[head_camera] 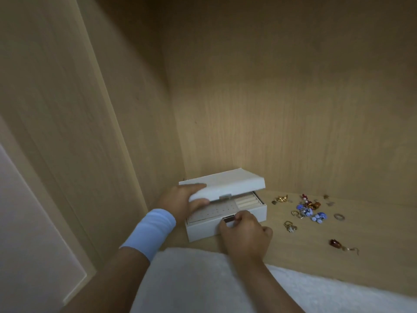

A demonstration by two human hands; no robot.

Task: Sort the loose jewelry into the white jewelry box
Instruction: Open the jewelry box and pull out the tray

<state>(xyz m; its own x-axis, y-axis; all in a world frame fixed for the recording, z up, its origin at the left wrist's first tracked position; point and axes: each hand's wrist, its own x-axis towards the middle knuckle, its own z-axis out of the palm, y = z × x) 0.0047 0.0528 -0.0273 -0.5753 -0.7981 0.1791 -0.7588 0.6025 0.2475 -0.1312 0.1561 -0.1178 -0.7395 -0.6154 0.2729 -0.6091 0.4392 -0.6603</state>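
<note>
Wooden shelf (316, 251), task barely begun: left hand (180, 202) grips the half-raised lid (225, 184) of the white jewelry box (203, 231), right hand (246, 236) pinches its clasp (229, 219), loose jewelry (306, 211) lies unsorted alongside.

One white jewelry box (203, 230), two hands (180, 199) (246, 236), one wristband (151, 229).

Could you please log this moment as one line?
lid half-raised by left hand | right hand pinching clasp | jewelry loose on shelf
</note>
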